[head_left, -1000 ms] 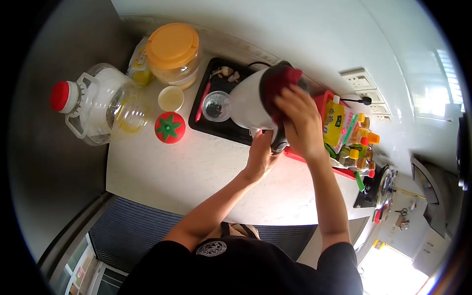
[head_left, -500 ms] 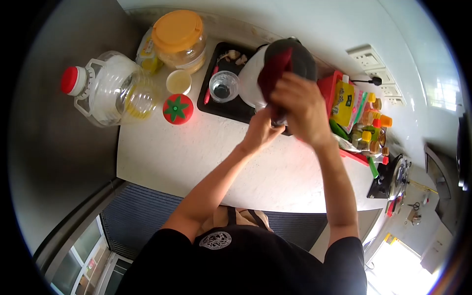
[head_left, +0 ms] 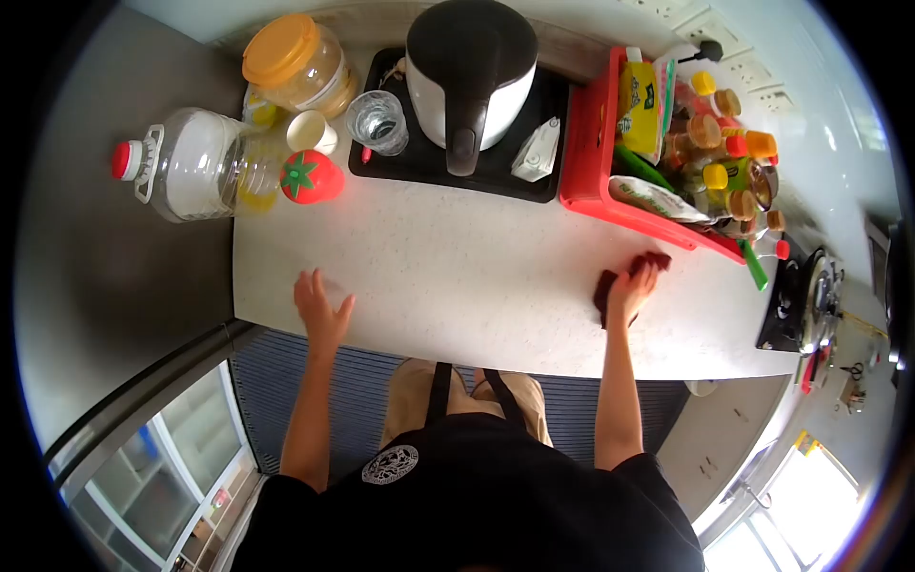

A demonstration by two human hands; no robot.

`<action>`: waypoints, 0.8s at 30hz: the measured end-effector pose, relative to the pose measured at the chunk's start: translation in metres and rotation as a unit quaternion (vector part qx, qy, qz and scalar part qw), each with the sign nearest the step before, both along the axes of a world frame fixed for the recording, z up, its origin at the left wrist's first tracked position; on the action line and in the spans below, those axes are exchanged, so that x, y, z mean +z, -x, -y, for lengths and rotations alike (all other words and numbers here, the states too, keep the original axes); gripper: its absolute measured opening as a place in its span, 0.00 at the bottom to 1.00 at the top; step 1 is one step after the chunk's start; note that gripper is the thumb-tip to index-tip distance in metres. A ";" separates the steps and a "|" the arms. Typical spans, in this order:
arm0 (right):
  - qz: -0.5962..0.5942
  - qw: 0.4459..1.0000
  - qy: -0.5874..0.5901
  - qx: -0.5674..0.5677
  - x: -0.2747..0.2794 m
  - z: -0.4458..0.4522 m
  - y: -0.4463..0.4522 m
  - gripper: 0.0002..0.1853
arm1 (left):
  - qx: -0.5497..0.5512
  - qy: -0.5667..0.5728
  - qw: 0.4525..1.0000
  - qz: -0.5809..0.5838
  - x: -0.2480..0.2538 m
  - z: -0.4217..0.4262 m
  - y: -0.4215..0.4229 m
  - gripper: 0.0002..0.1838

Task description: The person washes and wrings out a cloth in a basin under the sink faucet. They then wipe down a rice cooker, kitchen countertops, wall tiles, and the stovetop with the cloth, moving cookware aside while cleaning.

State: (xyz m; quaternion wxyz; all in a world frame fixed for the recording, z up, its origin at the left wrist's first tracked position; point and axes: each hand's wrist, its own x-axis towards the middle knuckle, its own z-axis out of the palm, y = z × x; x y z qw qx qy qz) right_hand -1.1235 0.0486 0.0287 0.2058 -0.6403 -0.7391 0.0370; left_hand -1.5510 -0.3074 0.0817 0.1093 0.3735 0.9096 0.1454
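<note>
My right hand (head_left: 631, 291) presses a dark red cloth (head_left: 604, 290) against the right part of the pale countertop (head_left: 457, 276), with some of the cloth bunched out past the fingers. Over the left part of the counter, my left hand (head_left: 322, 310) is open and holds nothing, fingers and thumb apart. Beyond both hands, a white kettle (head_left: 505, 110) with a black lid and handle stands on a black tray (head_left: 419, 176), its handle towards me. A glass of clear liquid (head_left: 378, 124) and a white carton-like packet (head_left: 538, 151) share the tray.
A red basket (head_left: 589, 143) of bottles and packets stands at the back right. At the left are a large plastic bottle (head_left: 195, 164), a jar with an orange lid (head_left: 286, 50), a paper cup (head_left: 312, 133) and a tomato-shaped object (head_left: 313, 177). Wall sockets (head_left: 710, 36) are behind.
Both hands have left the kettle. The right hand brought the cloth down onto the counter at the right; the left moved to the counter's left side and opened. The view shifted.
</note>
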 end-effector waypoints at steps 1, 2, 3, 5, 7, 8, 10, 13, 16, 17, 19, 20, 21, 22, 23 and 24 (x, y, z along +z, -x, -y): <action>-0.004 0.998 0.039 0.050 0.013 0.012 0.035 0.29 | 0.030 0.066 0.997 -0.018 0.001 0.017 -0.002 0.45; 0.011 0.996 0.036 0.078 0.015 0.028 0.068 0.28 | 0.023 0.079 0.997 -0.012 0.002 0.021 -0.002 0.48; 0.028 0.993 0.033 0.111 0.016 0.044 0.101 0.28 | 0.021 0.092 0.996 -0.003 0.002 0.026 -0.005 0.50; 0.046 0.986 0.036 0.154 0.026 0.061 0.161 0.27 | 0.016 0.104 0.994 0.009 -0.003 0.030 -0.004 0.54; 0.010 0.982 0.023 0.189 0.026 0.069 0.208 0.26 | 0.008 0.106 0.994 0.019 -0.007 0.031 0.002 0.57; 0.007 0.981 0.020 0.192 0.027 0.075 0.230 0.26 | 0.013 0.114 0.993 0.017 -0.006 0.032 0.002 0.57; -0.003 0.979 0.013 0.203 0.029 0.090 0.263 0.24 | 0.019 0.126 0.992 0.014 -0.005 0.029 0.001 0.58; -0.026 0.965 0.015 0.259 0.027 0.108 0.305 0.23 | 0.021 0.122 0.992 -0.007 -0.010 0.028 0.000 0.58; -0.042 0.955 0.013 0.292 0.027 0.118 0.330 0.23 | 0.016 0.128 0.991 -0.036 -0.013 0.028 0.000 0.57; -0.048 0.948 0.016 0.316 0.025 0.121 0.336 0.23 | 0.019 0.136 0.990 -0.038 -0.011 0.028 0.000 0.57; -0.034 0.936 0.001 0.349 0.025 0.126 0.349 0.21 | 0.022 0.148 0.988 -0.040 -0.006 0.023 -0.002 0.57; -0.041 0.929 0.010 0.367 0.025 0.127 0.356 0.20 | 0.013 0.144 0.987 -0.072 -0.005 0.022 -0.004 0.54; -0.049 0.921 0.019 0.385 0.025 0.128 0.364 0.20 | 0.021 0.154 0.986 -0.056 -0.003 0.019 -0.002 0.53; -0.059 0.911 -0.010 0.408 0.023 0.130 0.372 0.18 | 0.030 0.162 0.985 -0.041 0.001 0.013 0.001 0.52; -0.055 0.902 -0.003 0.429 0.020 0.129 0.379 0.19 | 0.038 0.171 0.984 -0.025 0.005 0.008 0.007 0.51; -0.051 0.892 0.005 0.448 0.021 0.129 0.383 0.19 | 0.065 0.132 0.986 0.074 0.018 -0.007 0.024 0.50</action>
